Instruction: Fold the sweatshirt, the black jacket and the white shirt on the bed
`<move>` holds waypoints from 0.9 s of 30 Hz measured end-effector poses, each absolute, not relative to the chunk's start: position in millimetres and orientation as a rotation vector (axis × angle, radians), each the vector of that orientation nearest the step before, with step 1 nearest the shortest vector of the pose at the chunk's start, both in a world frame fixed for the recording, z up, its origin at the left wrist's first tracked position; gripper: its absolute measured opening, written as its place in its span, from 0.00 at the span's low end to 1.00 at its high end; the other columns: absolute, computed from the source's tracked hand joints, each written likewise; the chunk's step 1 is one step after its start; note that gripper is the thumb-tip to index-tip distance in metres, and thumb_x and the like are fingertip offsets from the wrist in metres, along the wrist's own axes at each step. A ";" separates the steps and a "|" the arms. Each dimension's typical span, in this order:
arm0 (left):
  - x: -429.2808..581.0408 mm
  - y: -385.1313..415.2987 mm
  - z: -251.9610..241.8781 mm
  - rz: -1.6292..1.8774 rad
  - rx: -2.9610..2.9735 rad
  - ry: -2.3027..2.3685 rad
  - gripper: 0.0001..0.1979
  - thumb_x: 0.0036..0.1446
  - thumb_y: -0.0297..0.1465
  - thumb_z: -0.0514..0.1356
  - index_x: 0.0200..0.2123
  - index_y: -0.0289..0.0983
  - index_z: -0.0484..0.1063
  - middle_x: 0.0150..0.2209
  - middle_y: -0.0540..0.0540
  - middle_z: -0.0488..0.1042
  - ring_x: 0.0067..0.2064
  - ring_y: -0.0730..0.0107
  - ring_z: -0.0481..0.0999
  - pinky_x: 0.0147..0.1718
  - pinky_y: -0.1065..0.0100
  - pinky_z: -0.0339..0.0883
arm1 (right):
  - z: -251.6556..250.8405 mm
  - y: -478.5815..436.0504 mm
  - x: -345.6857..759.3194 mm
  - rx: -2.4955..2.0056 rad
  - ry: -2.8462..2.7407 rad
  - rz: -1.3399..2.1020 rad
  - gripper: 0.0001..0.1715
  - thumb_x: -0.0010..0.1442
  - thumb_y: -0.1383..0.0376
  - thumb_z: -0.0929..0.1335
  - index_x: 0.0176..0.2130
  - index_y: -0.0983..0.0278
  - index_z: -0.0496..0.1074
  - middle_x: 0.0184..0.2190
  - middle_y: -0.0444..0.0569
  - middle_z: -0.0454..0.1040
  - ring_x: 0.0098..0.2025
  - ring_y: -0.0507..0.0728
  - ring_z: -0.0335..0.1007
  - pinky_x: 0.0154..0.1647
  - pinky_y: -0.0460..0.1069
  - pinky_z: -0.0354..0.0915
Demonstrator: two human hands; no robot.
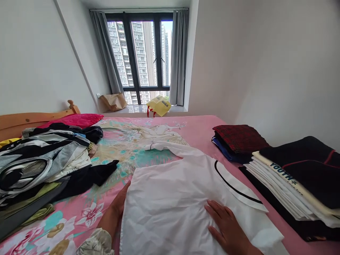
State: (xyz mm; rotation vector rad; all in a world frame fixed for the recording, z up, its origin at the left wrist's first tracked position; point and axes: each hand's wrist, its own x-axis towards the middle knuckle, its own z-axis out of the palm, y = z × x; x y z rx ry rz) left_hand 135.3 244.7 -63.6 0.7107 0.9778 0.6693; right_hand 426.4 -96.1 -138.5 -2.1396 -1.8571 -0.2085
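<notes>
A white garment [170, 191] with a black stripe on its sleeve lies spread on the pink floral bedsheet [199, 131]. My right hand [225, 223] rests on the fabric right of its middle, fingers extended and slightly apart. At the garment's left edge is my left hand [120, 203]; its fingers go partly under or behind the cloth, so whether they grip it is hidden. A white collar or band curves across the sheet at the garment's far side.
Left lies a loose heap of clothes [61, 152], near a red pillow [79, 120]. Right are a folded stack [287, 184] and a smaller pile with red plaid cloth [240, 138]. A yellow bag [159, 105] and a brown paper bag [114, 102] sit by the window.
</notes>
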 end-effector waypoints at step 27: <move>200.5 362.9 -102.9 0.600 1.413 1.177 0.15 0.39 0.39 0.66 0.22 0.37 0.65 0.17 0.51 0.68 0.18 0.73 0.65 0.17 0.72 0.58 | -147.1 -86.5 440.0 -2.177 -1.932 -0.264 0.40 0.59 0.50 0.62 0.65 0.55 0.46 0.62 0.50 0.55 0.60 0.64 0.56 0.54 0.59 0.58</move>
